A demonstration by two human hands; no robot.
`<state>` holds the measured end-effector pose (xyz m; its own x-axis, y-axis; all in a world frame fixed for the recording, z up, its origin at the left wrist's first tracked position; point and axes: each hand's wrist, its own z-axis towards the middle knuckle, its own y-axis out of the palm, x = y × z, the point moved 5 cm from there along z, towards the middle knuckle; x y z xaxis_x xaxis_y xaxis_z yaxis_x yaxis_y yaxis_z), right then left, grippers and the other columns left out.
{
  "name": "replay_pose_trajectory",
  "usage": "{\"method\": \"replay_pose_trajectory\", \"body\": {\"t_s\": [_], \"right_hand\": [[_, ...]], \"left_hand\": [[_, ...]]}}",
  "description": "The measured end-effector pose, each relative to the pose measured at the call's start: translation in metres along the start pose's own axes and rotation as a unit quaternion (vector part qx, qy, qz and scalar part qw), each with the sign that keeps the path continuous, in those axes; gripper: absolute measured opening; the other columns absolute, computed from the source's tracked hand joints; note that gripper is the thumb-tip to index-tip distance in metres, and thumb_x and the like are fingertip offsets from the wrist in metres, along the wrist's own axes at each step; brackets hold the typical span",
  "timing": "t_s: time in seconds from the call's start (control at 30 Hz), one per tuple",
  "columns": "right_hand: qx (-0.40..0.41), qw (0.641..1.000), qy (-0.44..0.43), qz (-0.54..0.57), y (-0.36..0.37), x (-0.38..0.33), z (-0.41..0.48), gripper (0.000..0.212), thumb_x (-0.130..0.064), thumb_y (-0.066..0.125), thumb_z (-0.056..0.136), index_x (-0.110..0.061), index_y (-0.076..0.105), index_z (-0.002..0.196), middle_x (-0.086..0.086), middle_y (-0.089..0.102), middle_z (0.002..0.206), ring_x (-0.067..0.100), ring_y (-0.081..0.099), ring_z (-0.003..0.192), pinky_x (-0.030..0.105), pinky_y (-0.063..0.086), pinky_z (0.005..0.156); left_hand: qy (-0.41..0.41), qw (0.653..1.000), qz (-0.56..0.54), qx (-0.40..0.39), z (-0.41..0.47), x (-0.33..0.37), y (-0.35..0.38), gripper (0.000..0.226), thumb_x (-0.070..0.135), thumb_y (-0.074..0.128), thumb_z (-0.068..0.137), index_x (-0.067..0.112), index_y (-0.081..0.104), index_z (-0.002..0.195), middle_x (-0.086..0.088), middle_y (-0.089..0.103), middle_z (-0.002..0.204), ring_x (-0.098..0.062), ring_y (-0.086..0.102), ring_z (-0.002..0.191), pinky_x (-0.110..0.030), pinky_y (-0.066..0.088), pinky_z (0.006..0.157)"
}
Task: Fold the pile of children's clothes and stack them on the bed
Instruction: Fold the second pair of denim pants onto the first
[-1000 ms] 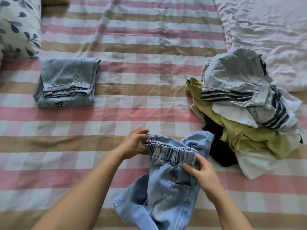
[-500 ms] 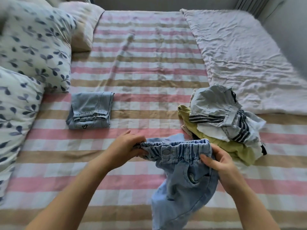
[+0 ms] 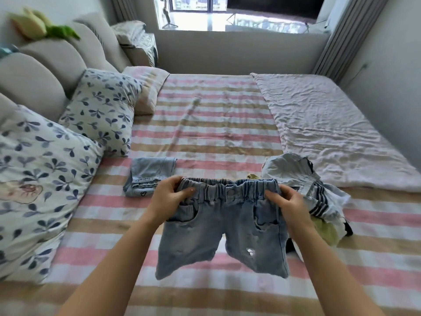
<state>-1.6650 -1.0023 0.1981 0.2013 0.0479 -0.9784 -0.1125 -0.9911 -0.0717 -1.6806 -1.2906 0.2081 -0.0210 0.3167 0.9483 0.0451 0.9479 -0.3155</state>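
Pale, faded denim shorts [image 3: 224, 226] with a gathered elastic waist hang spread above the striped bed [image 3: 211, 124], left hand [image 3: 169, 198] and right hand [image 3: 288, 205] fingers pinched closed on the waistband's two ends.

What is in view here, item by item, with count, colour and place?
denim shorts: one, light blue, held up by the waistband over the bed
folded jeans: one, light blue, on the bed, left of the shorts
unfolded pile: one, grey-striped, white, yellow-green and black, on the bed at right
bed sheet: one, pink, tan and white check
blanket: one, pale pink, right side of the bed
leaf-print pillows: two, white and blue, left
left hand: grips waistband's left end
right hand: grips its right end
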Motion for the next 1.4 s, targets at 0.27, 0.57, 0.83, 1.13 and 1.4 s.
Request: {"method": "replay_pose_trajectory", "body": {"t_s": [0.27, 0.57, 0.83, 1.13, 1.4], "right_hand": [[0.097, 0.986, -0.099, -0.089, 0.041, -0.007, -0.04, 0.016, -0.015, 0.073, 0.078, -0.023, 0.059, 0.077, -0.005, 0.065, 0.071, 0.0, 0.059, 0.06, 0.009, 0.044, 0.054], [0.053, 0.974, -0.178, -0.127, 0.084, -0.006, -0.072, 0.014, -0.012, 0.069, 0.082, -0.018, 0.061, 0.09, -0.013, 0.066, 0.077, -0.001, 0.063, 0.072, 0.019, 0.051, 0.064], [-0.039, 0.978, -0.16, -0.126, 0.1, 0.0, -0.069, 0.055, -0.04, 0.075, 0.072, -0.022, 0.048, 0.116, -0.017, 0.062, 0.099, -0.004, 0.061, 0.09, 0.013, 0.05, 0.074], [-0.106, 0.98, -0.161, -0.046, 0.079, -0.007, -0.03, 0.043, 0.003, 0.064, 0.07, -0.016, 0.057, 0.108, -0.004, 0.066, 0.097, 0.009, 0.063, 0.092, 0.02, 0.05, 0.079], [-0.209, 0.969, -0.128, -0.019, 0.077, -0.021, 0.016, 0.046, 0.009, 0.054, 0.069, -0.011, 0.059, 0.111, -0.002, 0.068, 0.097, 0.012, 0.064, 0.093, 0.021, 0.051, 0.077]], "left_hand": [[-0.056, 0.976, -0.127, 0.169, -0.051, 0.004, 0.04, 0.016, 0.007, 0.065, 0.084, 0.018, 0.069, 0.073, 0.007, 0.067, 0.062, -0.006, 0.058, 0.057, -0.024, 0.048, 0.057], [-0.064, 0.942, -0.198, 0.264, -0.093, 0.016, 0.081, 0.023, 0.008, 0.063, 0.085, 0.03, 0.069, 0.092, 0.002, 0.061, 0.098, -0.002, 0.061, 0.092, -0.008, 0.047, 0.076], [-0.056, 0.931, -0.308, 0.187, -0.089, 0.007, 0.085, 0.041, 0.043, 0.037, 0.09, 0.021, 0.066, 0.109, -0.006, 0.064, 0.116, -0.019, 0.059, 0.113, -0.037, 0.047, 0.097], [0.067, 0.963, -0.122, 0.23, -0.057, 0.006, 0.028, 0.036, 0.019, 0.075, 0.069, 0.031, 0.058, 0.099, 0.013, 0.062, 0.094, -0.008, 0.059, 0.087, -0.02, 0.049, 0.076], [-0.025, 0.966, -0.147, -0.212, 0.014, -0.006, 0.025, 0.071, 0.009, 0.077, 0.067, 0.022, 0.048, 0.131, 0.006, 0.058, 0.129, -0.01, 0.052, 0.121, -0.021, 0.044, 0.097]]}}
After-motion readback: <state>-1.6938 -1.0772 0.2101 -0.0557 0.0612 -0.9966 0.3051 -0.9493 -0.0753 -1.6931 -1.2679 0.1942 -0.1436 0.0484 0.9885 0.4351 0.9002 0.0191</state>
